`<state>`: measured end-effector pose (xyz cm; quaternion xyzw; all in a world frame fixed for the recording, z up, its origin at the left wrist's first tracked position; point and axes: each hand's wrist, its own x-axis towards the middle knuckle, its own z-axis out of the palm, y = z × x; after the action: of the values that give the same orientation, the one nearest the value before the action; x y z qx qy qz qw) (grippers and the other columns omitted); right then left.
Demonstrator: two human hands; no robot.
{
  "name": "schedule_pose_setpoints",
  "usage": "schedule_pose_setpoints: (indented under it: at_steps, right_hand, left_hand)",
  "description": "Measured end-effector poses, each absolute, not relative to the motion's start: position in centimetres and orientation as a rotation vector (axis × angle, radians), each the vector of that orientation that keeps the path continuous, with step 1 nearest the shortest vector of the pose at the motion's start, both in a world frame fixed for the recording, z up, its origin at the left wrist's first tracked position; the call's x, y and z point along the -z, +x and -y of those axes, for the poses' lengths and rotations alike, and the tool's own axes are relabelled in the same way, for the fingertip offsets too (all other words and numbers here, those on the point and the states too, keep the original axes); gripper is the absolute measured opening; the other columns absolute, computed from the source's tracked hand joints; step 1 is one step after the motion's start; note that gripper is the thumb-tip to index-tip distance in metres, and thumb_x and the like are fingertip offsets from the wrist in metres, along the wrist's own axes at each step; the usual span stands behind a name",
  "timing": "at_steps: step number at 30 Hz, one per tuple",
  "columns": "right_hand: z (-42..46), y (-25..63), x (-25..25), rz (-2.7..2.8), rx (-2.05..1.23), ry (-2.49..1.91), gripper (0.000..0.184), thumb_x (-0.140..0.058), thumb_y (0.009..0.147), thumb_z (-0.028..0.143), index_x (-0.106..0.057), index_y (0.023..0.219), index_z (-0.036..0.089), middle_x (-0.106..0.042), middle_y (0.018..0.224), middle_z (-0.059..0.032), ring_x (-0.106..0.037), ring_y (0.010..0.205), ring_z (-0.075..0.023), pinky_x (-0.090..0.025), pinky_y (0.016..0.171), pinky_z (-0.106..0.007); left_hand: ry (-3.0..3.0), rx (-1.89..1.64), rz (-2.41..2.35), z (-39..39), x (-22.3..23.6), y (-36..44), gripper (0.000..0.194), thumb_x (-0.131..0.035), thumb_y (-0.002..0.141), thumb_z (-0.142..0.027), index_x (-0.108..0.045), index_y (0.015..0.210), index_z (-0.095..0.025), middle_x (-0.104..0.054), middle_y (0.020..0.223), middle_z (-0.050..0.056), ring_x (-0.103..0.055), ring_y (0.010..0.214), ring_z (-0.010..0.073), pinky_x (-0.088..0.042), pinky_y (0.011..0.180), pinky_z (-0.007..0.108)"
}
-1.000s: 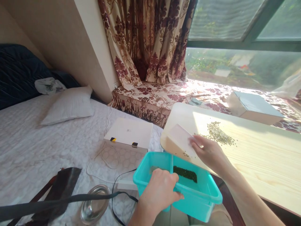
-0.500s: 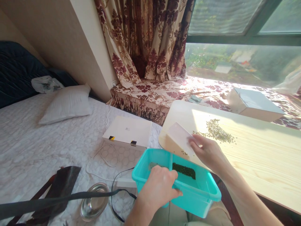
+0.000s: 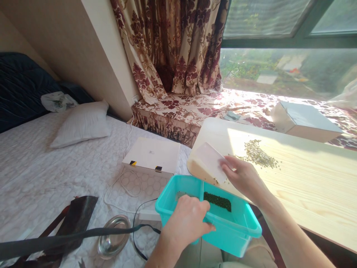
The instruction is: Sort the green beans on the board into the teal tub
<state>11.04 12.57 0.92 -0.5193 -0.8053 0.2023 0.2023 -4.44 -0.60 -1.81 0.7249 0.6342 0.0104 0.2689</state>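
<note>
My left hand grips the near rim of a turquoise plastic bin held just below the table edge. A divider splits the bin, and dark green beans lie in its right compartment. My right hand holds a white plastic card tilted on the wooden table at its near-left edge, above the bin. A few beans lie by the card's lower edge. A loose pile of pale green beans is spread on the table beyond my right hand.
A white box with a cable lies on the bed left of the bin. A metal dish and black straps are at lower left. A pillow lies farther back. Another box sits on the window seat.
My right hand has drawn the white card slightly left toward the table edge over the bin. The left hand keeps its grip on the bin, which has barely shifted.
</note>
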Motion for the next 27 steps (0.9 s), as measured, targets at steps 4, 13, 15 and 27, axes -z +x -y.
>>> schedule_pose_setpoints:
  at_steps: [4, 13, 15, 27]
  right_hand:
    - [-12.46, 10.94, -0.84, 2.257, -0.575, -1.442, 0.024, -0.044, 0.081, 0.037, -0.061, 0.072, 0.024, -0.058, 0.058, -0.0006, -0.051, 0.053, -0.0157, -0.037, 0.054, -0.027]
    - [-12.85, 10.66, -0.85, 2.296, -0.59, -1.422, 0.025, -0.043, 0.081, 0.037, -0.063, 0.075, 0.024, -0.058, 0.058, -0.0006, -0.051, 0.054, -0.0158, -0.036, 0.053, -0.027]
    - [-12.96, 10.57, -0.8, 2.303, -0.581, -1.422, 0.024, -0.043, 0.081, 0.036, -0.062, 0.072, 0.024, -0.056, 0.057, -0.0005, -0.05, 0.053, -0.0157, -0.035, 0.053, -0.027]
    - [-12.8, 10.13, -1.02, 2.317, -0.578, -1.391, 0.022, -0.044, 0.082, 0.036, -0.058, 0.069, 0.024, -0.053, 0.056, 0.0008, -0.047, 0.052, -0.0146, -0.034, 0.053, -0.027]
  left_hand:
    - [1.963, -0.018, -1.71, 0.57, 1.67, -4.44, 0.031, -0.075, 0.081, -0.052, -0.067, 0.083, -0.022, -0.07, 0.082, 0.005, -0.064, 0.083, 0.0274, -0.045, 0.07, 0.032]
    - [1.965, -0.006, -1.707, 0.47, 1.39, -4.65, 0.03, -0.075, 0.082, -0.051, -0.067, 0.085, -0.022, -0.07, 0.084, 0.004, -0.064, 0.084, 0.0272, -0.045, 0.071, 0.031]
    - [1.963, -0.009, -1.71, 0.47, 1.38, -4.79, 0.03, -0.075, 0.082, -0.051, -0.067, 0.084, -0.022, -0.07, 0.084, 0.004, -0.064, 0.084, 0.0273, -0.045, 0.071, 0.032]
    - [1.934, -0.011, -1.717, 0.44, 1.45, -5.15, 0.031, -0.075, 0.082, -0.052, -0.068, 0.086, -0.022, -0.07, 0.084, 0.005, -0.064, 0.086, 0.0276, -0.045, 0.072, 0.032]
